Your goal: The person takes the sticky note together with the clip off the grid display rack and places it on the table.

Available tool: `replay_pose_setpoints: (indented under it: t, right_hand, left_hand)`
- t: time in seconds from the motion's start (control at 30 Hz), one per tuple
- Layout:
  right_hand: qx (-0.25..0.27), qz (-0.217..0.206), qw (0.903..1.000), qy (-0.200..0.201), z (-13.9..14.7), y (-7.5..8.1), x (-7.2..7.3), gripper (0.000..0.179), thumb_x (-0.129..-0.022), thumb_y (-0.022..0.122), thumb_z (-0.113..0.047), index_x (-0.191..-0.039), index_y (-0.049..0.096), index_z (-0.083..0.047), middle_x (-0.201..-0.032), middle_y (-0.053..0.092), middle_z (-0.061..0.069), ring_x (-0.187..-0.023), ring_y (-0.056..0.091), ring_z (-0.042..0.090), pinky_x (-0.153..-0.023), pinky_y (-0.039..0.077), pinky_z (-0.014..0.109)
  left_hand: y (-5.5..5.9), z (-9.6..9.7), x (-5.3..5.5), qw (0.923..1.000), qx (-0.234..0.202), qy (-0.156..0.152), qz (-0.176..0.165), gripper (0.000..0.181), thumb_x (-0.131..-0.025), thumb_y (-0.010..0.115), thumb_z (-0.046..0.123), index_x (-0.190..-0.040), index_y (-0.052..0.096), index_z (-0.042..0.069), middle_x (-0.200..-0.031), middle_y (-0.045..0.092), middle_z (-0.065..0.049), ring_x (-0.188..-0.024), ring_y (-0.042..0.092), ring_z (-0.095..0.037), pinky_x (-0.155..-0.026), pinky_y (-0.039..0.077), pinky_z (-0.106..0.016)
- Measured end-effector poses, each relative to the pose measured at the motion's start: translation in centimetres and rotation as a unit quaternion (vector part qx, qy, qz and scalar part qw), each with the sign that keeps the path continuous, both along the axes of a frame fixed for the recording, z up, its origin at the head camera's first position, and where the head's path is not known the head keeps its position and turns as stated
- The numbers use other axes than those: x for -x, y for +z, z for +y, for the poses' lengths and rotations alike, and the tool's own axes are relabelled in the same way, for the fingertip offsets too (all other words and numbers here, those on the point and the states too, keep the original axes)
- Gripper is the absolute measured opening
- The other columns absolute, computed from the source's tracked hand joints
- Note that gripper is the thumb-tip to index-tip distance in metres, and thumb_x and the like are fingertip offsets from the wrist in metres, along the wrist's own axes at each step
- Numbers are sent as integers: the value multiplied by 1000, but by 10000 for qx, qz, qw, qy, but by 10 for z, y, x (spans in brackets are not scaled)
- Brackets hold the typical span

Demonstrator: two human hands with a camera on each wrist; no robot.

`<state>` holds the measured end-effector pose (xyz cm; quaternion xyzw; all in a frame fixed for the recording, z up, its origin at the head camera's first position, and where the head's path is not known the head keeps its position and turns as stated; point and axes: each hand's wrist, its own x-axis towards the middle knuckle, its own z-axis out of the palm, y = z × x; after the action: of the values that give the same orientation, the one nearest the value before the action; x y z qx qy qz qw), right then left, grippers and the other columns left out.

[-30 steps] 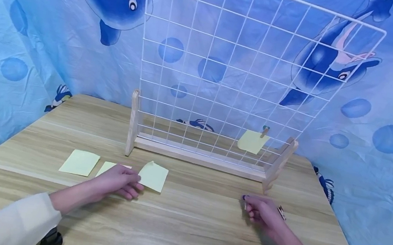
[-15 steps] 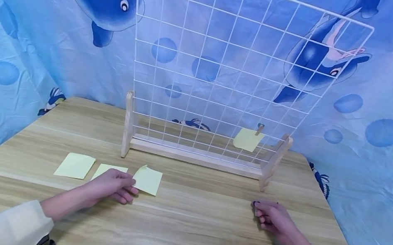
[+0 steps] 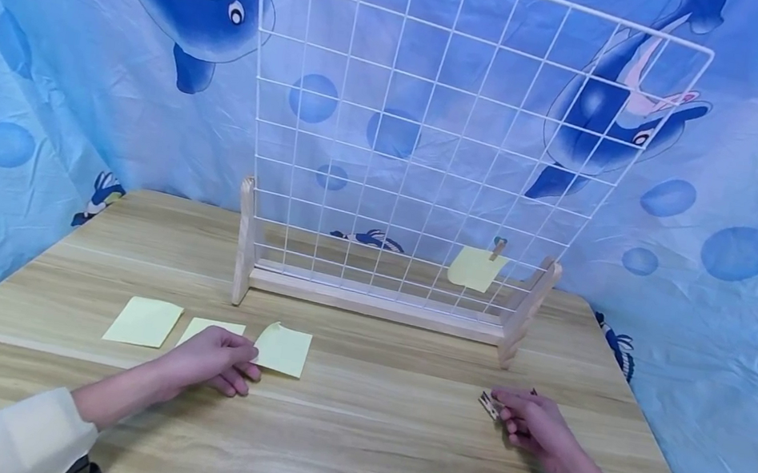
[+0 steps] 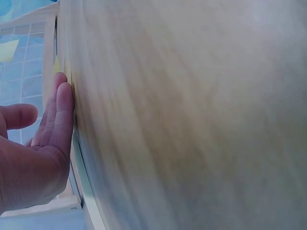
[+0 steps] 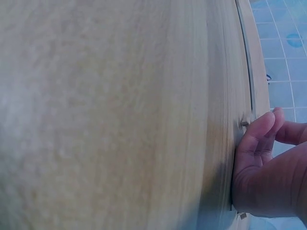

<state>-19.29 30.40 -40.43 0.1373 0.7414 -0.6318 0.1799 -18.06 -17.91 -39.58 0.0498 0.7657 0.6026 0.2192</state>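
Note:
My left hand [image 3: 216,359] rests on the table with its fingertips at the left edge of a pale yellow sticky note [image 3: 283,351] whose upper left corner curls up. In the left wrist view its fingers [image 4: 62,110] are straight and the thumb stands apart from them. A second sticky note [image 3: 212,329] is partly hidden behind this hand, and a third note [image 3: 144,321] lies farther left. Low over the table at right, my right hand [image 3: 534,424] pinches a small clothespin [image 3: 489,406] at its curled fingertips. Another small dark-ended piece [image 3: 534,392] peeks out behind that hand.
A white wire grid [image 3: 431,127] stands upright in a wooden base [image 3: 377,303] at the back of the table. Low on its right side, a clothespin [image 3: 498,248] holds a yellow sticky note [image 3: 476,270]. A blue dolphin-print curtain [image 3: 43,92] surrounds the table.
My right hand has shifted right with the clothespin, which has turned and now shows more at the fingertips. The left hand stays at the same note. The head view has swung slightly.

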Motion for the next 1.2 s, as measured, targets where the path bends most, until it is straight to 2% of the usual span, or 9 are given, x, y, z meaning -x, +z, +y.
replay_pose_setpoints:
  t: [0.13, 0.3, 0.47, 0.7, 0.87, 0.97, 1.2]
  right_hand:
    - [4, 4, 10000, 55, 0, 0, 0, 45, -87, 54, -24, -124, 46, 2, -68, 53, -5, -54, 46, 5, -47, 42, 18]
    - [-12, -22, 10000, -64, 1, -2, 0, 46, -86, 54, -23, -125, 46, 1, -68, 53, -4, -54, 46, 6, -47, 41, 18]
    - [112, 74, 9999, 90, 1, -2, -1, 52, -86, 56, -25, -128, 42, 3, -68, 54, -5, -54, 47, 5, -48, 42, 18]
    - [235, 115, 9994, 240, 0, 2, 0, 55, -87, 55, -26, -131, 38, 3, -68, 53, -7, -55, 46, 4, -48, 42, 17]
    - [178, 211, 9990, 343, 0, 4, 2, 56, -88, 54, -27, -133, 36, 1, -69, 53, -6, -54, 46, 4, -47, 40, 17]
    - [175, 186, 9993, 263, -2, 5, 3, 54, -88, 54, -27, -132, 38, -1, -68, 52, -6, -53, 45, 5, -47, 41, 17]
    - [304, 109, 9992, 230, -5, 8, 7, 52, -88, 53, -26, -131, 39, -2, -69, 52, -5, -56, 47, 5, -48, 42, 17]
  left_hand:
    - [1, -2, -1, 10000, 82, 25, 20, 38, -92, 48, 26, -102, 57, -10, -89, 65, -14, -72, 64, -23, -67, 55, -34]
    - [2, -5, -1, 9999, 95, 37, 1, 41, -91, 49, 28, -103, 56, -11, -87, 65, -14, -72, 64, -23, -67, 55, -34]
    - [4, -6, 0, 9999, 138, 91, 1, 40, -91, 49, 27, -102, 55, -11, -85, 65, -14, -69, 64, -23, -64, 55, -34]
    - [9, -7, 1, 9998, 126, 150, 20, 43, -91, 50, 25, -112, 50, -13, -85, 65, -14, -69, 64, -22, -64, 55, -34]
    - [11, -5, 3, 9997, 212, 121, 42, 42, -90, 50, 28, -105, 54, -11, -84, 65, -14, -69, 64, -22, -65, 55, -34]
    - [12, -3, 4, 9997, 213, 93, 53, 41, -90, 51, 29, -102, 55, -10, -84, 65, -14, -69, 64, -22, -65, 55, -35]
    - [15, 2, 5, 9998, 115, -122, 102, 39, -90, 50, 31, -94, 55, -7, -86, 63, -16, -71, 63, -26, -66, 55, -37]
